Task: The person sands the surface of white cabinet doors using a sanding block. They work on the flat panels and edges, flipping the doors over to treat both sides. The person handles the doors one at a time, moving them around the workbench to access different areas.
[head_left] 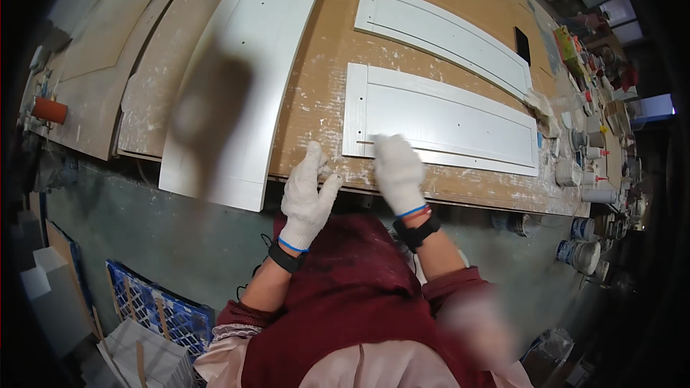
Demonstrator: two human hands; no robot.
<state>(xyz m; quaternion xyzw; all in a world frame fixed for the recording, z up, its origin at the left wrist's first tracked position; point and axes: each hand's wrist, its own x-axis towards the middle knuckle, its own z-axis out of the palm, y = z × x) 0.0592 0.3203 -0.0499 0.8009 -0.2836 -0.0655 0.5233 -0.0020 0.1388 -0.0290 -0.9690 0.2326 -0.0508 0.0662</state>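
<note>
Both my hands wear white knit gloves. My right hand point(399, 172) is over the near left edge of a white framed panel point(445, 118), its fingers curled in and a little blurred. A short dark line shows on the panel beside its fingertips; whether that is a held thing or a mark, I cannot tell. My left hand point(309, 194) is just off the table's front edge, palm turned inward, thumb and fingers apart. Farther back lies a second white panel point(445, 36). To the left a longer white panel point(237, 86) reaches past the table's front edge. Small dark holes dot the panels.
The brown worktable point(320, 86) is spotted with white paint. A dark flat phone-like object point(522, 46) lies near its far right. Bottles and tubs point(568, 171) crowd the right end. An orange cup point(49, 110) stands far left. A blue plastic crate point(158, 309) is on the floor.
</note>
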